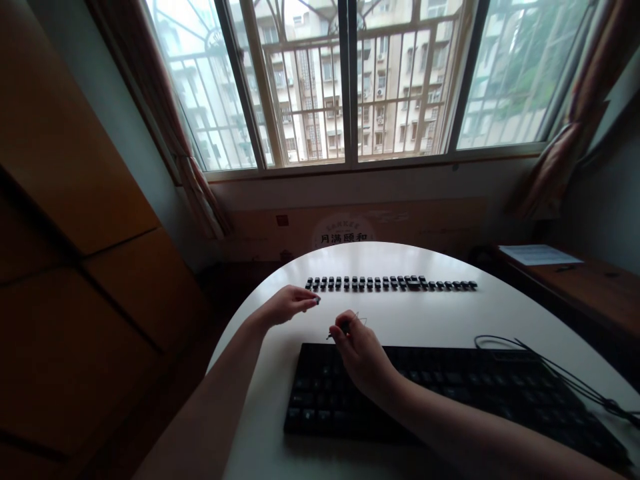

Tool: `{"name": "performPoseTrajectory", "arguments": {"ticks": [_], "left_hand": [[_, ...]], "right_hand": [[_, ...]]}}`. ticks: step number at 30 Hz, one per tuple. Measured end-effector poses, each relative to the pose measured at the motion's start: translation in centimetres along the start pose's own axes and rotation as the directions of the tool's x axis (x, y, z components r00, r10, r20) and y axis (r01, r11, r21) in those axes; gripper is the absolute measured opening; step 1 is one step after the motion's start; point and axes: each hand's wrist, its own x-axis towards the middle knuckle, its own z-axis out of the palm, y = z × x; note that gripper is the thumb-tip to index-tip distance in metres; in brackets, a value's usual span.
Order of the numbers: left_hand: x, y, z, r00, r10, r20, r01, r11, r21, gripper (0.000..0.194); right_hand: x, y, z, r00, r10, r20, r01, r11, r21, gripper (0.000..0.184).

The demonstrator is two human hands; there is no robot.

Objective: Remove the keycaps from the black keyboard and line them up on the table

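My left hand point(287, 305) pinches a small dark keycap point(317, 301) between thumb and fingertips, just in front of the left end of two rows of black keycaps point(370, 283) on the table. In my right hand point(363, 353) is a keycap puller point(345, 327), its dark body mostly covered by the curled fingers and its thin wires sticking out past them. That hand is over the upper left part of a black keyboard point(465, 383), which lies along the table's near side. My right hand and forearm hide some of its keys.
The white round-edged table point(415, 320) carries everything. A black cable point(565, 373) loops at the keyboard's right. Farther right, a paper sheet point(540, 254) lies on a wooden desk point(590, 293). Barred windows point(350, 87) stand beyond the table, and a wooden cabinet point(65, 333) is at left.
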Motion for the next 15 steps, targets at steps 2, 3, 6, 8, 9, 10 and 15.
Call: {"name": "performPoseTrajectory", "arguments": {"ticks": [2,3,6,8,9,10,15], "left_hand": [[0.7,-1.1,0.6,0.974,0.091,-0.207,-0.046,0.976,0.212,0.031],[1.0,-1.5,1.0,0.955,0.139,-0.262,-0.054,0.950,0.306,0.028],[1.5,-2.4,2.0,0.930,0.223,-0.293,-0.063,0.880,0.471,0.024],[1.5,-2.6,2.5,0.937,0.219,-0.272,-0.057,0.863,0.502,0.024],[1.5,-2.6,2.8,0.942,0.210,-0.262,-0.051,0.861,0.506,0.025],[1.5,-2.5,2.9,0.946,0.200,-0.255,-0.045,0.861,0.507,0.025],[1.4,-2.2,3.3,0.954,0.175,-0.244,-0.021,0.850,0.526,0.027]], "right_hand": [[0.0,0.0,0.1,1.000,-0.005,0.024,0.004,1.000,0.015,0.020],[0.0,0.0,0.1,0.999,-0.012,0.038,0.011,1.000,0.018,0.020],[-0.1,-0.2,0.0,0.996,-0.054,0.067,0.053,0.998,0.016,0.017],[-0.2,-0.5,-0.1,0.994,-0.075,0.075,0.074,0.997,0.015,0.016],[-0.3,-0.6,-0.2,0.994,-0.080,0.078,0.079,0.997,0.016,0.016],[-0.3,-0.7,-0.2,0.993,-0.083,0.081,0.082,0.997,0.017,0.016],[-0.4,-0.7,-0.1,0.990,-0.097,0.103,0.094,0.995,0.026,0.014]]}}
